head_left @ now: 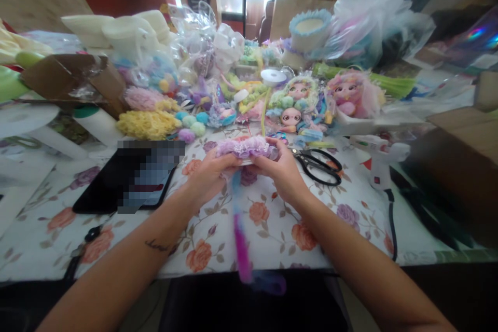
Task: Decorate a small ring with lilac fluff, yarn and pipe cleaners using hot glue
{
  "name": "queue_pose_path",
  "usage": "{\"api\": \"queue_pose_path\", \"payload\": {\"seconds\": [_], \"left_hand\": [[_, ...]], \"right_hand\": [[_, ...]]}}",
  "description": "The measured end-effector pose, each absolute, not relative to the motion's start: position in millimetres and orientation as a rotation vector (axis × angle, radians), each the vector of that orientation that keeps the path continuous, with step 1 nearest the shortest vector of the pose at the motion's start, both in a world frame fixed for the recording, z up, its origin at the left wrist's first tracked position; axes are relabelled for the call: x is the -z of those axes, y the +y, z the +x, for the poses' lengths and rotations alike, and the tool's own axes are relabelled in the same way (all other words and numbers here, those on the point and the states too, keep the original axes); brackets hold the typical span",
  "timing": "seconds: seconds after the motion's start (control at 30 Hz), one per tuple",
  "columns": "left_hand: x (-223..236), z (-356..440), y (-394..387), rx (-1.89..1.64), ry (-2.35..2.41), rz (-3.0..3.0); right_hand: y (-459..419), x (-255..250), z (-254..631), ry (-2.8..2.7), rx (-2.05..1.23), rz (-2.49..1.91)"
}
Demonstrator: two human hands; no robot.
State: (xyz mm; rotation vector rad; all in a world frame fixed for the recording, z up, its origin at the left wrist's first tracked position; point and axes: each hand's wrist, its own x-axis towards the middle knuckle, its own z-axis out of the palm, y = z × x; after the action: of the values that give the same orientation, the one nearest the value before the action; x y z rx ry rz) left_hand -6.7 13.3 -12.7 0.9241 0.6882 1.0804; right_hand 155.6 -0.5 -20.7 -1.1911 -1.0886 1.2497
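Note:
Above the flowered tablecloth point(259, 212), both of my hands hold one ruffled lilac lace piece point(249, 148) with a pale band along its near edge. My left hand point(213, 168) grips its left end, fingers wrapped behind it. At the other end my right hand point(278, 163) pinches the piece between thumb and fingers. From under it hangs a fluffy blue-to-magenta strip point(241, 244), its tail reaching past the table's front edge. Black-handled scissors point(321, 166) lie just right of my right hand. The undersides of my fingers are partly hidden.
A black tablet point(122, 181) lies to the left. On the right stand a white glue gun point(379, 161) with a cord and a cardboard box point(455, 140). Doll heads point(291, 118), pompoms point(189, 122), yellow trim point(148, 123) and plastic bags point(373, 15) crowd the back.

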Motion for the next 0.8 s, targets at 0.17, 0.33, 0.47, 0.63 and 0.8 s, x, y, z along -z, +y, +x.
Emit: {"api": "queue_pose_path", "payload": {"seconds": [0.17, 0.33, 0.47, 0.63, 0.8], "left_hand": [[9.5, -3.8, 10.9, -1.093, 0.726, 0.922], [4.4, 1.5, 6.6, -1.194, 0.785, 0.900], [7.6, 2.5, 6.9, -1.269, 0.790, 0.903], [15.2, 0.3, 8.7, -1.275, 0.842, 0.982], [14.5, -1.4, 9.5, -1.300, 0.868, 0.985]], "right_hand": [[-0.2, 14.9, 155.4, -1.065, -1.331, -1.192], [-0.6, 11.4, 154.0, -1.005, -1.397, -1.095], [-1.4, 8.0, 150.0, -0.882, -1.447, -0.964], [-2.1, 3.7, 147.2, -0.794, -1.566, -0.859], [-3.2, 1.5, 147.8, -0.805, -1.580, -0.831]]}}
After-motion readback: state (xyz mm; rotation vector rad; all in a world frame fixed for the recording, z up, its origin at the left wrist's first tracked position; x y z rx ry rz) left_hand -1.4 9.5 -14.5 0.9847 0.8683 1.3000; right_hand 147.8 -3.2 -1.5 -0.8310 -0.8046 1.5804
